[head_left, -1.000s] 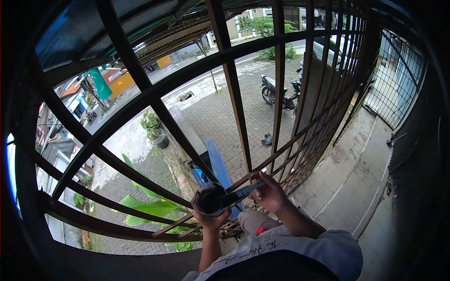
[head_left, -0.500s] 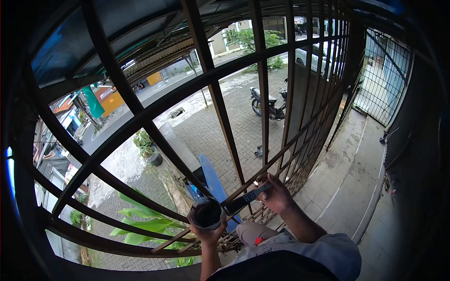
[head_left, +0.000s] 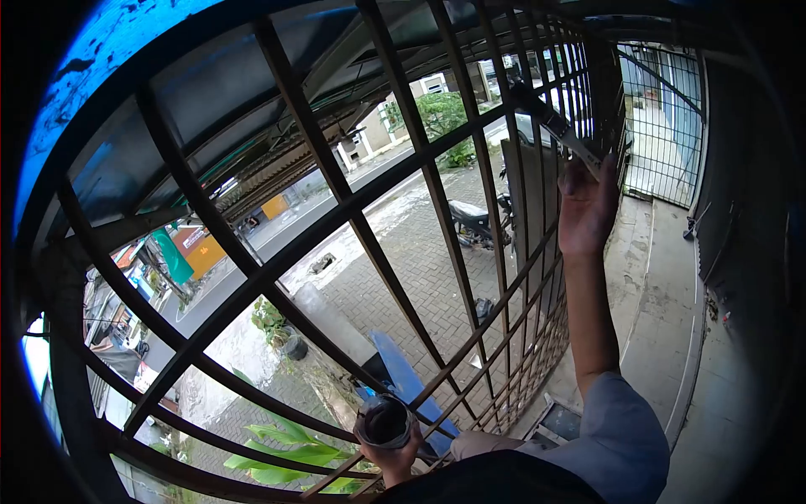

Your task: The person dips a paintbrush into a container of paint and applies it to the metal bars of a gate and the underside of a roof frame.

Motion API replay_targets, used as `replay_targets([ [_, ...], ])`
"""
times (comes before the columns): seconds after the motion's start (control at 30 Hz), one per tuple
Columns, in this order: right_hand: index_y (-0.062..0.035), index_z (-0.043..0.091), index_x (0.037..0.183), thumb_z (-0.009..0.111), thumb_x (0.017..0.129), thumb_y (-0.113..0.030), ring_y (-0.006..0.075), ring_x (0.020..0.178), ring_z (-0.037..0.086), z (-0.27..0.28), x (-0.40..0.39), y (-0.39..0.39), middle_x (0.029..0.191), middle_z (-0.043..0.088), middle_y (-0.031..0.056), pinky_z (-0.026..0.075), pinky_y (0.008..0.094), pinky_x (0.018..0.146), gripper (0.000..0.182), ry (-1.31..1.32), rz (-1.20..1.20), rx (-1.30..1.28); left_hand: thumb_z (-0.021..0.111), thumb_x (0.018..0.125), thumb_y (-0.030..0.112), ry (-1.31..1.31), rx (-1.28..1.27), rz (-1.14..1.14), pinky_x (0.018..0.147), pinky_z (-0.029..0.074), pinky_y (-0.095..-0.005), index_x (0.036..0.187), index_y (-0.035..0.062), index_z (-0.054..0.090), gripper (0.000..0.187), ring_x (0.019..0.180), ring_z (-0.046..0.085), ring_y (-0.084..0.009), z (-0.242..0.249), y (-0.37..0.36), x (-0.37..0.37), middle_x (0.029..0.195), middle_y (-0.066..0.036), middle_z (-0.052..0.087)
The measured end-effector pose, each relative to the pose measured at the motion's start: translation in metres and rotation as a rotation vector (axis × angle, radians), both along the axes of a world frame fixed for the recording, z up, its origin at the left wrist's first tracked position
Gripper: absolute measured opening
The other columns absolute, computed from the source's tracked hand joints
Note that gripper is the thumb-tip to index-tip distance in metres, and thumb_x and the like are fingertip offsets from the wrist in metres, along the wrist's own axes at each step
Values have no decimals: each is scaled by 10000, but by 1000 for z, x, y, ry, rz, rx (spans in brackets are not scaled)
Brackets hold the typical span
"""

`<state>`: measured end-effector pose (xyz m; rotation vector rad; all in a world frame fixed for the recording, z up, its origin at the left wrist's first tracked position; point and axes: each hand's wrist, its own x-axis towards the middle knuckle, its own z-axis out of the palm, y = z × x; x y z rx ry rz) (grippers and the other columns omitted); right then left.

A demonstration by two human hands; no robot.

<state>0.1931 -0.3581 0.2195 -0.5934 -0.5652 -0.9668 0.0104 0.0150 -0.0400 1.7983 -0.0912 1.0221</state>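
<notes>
My right hand (head_left: 585, 202) is raised at the right, fingers closed around the pale handle of a paintbrush (head_left: 554, 126). The brush's dark bristles point up and left, overlapping the horizontal rail of the brown metal bar fence (head_left: 353, 202) in this view. Low in front of me, my left hand (head_left: 393, 454) grips a cup (head_left: 406, 433) with dark paint (head_left: 384, 422) inside. Fence bars run close around the cup.
Beyond the bars are a parked motorcycle (head_left: 474, 220), a blue board (head_left: 403, 370), a potted plant (head_left: 294, 346) and broad green leaves (head_left: 294, 452). A tiled walkway (head_left: 651, 286) leads to a mesh gate (head_left: 663, 126) on the right.
My right hand has lifted the paintbrush from beside the cup to high on the fence at the right. The left hand still holds the cup low. The view has tilted upward.
</notes>
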Motion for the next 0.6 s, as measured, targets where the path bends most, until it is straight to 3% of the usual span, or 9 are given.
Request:
replay_targets([
  [0.07, -9, 645, 1198, 531, 1039, -384, 83, 713, 605, 25, 6, 13, 935, 730, 79, 415, 236, 627, 423, 26, -185, 28, 933, 593, 299, 0, -30, 9, 849, 582, -371, 1294, -56, 425, 935, 962, 705, -279, 1, -7, 0, 1104, -189, 659],
  [0.13, -6, 629, 1251, 517, 1051, -324, 64, 693, 600, 41, 14, 24, 943, 742, 87, 419, 219, 606, 392, -39, -281, -6, 932, 589, 292, 4, -234, -47, 871, 585, -381, 1294, -54, 422, 936, 986, 702, -287, 15, -17, -1, 1121, -197, 652],
  [0.23, -36, 633, 1268, 525, 1055, -267, 32, 630, 561, 61, 27, 36, 970, 756, 110, 403, 202, 587, 333, -83, -456, -113, 924, 597, 251, -16, -113, -29, 881, 588, -386, 1285, -54, 427, 902, 995, 705, -289, 20, -13, -1, 1119, -203, 653],
  [0.33, -46, 662, 1248, 596, 1021, -158, 37, 727, 625, 84, 42, 47, 1042, 751, 94, 425, 196, 572, 261, -219, -590, -114, 917, 598, 238, -8, -40, 18, 873, 592, -384, 1280, -59, 429, 890, 987, 709, -286, 25, -16, -3, 1100, -202, 662],
  [0.37, -55, 677, 1230, 645, 982, -103, 82, 831, 686, 84, 49, 47, 1045, 746, 89, 477, 202, 631, 255, -208, -627, -183, 915, 597, 239, -24, -43, 35, 870, 593, -385, 1277, -62, 430, 888, 983, 712, -284, 25, -17, -3, 1088, -201, 667],
  [0.4, -55, 677, 1230, 645, 982, -103, 82, 831, 686, 91, 56, 45, 1045, 746, 89, 477, 202, 631, 255, -205, -627, -179, 915, 597, 239, -23, -39, 36, 870, 593, -385, 1277, -62, 430, 888, 983, 712, -284, 26, -17, -2, 1088, -201, 667],
  [0.47, -72, 690, 1208, 677, 951, -82, 125, 868, 706, 105, 69, 43, 1011, 740, 90, 510, 221, 680, 257, -450, -1066, -299, 916, 596, 245, -26, -43, 21, 868, 593, -387, 1274, -64, 430, 890, 984, 711, -287, 40, -22, -4, 1089, -202, 667],
  [0.53, -75, 700, 1185, 714, 891, -48, 166, 830, 707, 109, 66, 43, 983, 731, 98, 538, 259, 714, 296, -461, -1009, -358, 919, 597, 255, -4, -82, -1, 863, 592, -390, 1271, -64, 428, 893, 983, 712, -294, 28, -16, -4, 1096, -203, 666],
  [0.6, -78, 703, 1171, 729, 842, -33, 190, 800, 703, 113, 64, 42, 971, 730, 93, 554, 293, 711, 332, -546, -1156, -481, 921, 599, 259, 27, -118, -7, 860, 591, -390, 1270, -63, 426, 893, 979, 713, -297, 18, -13, -4, 1102, -204, 665],
])
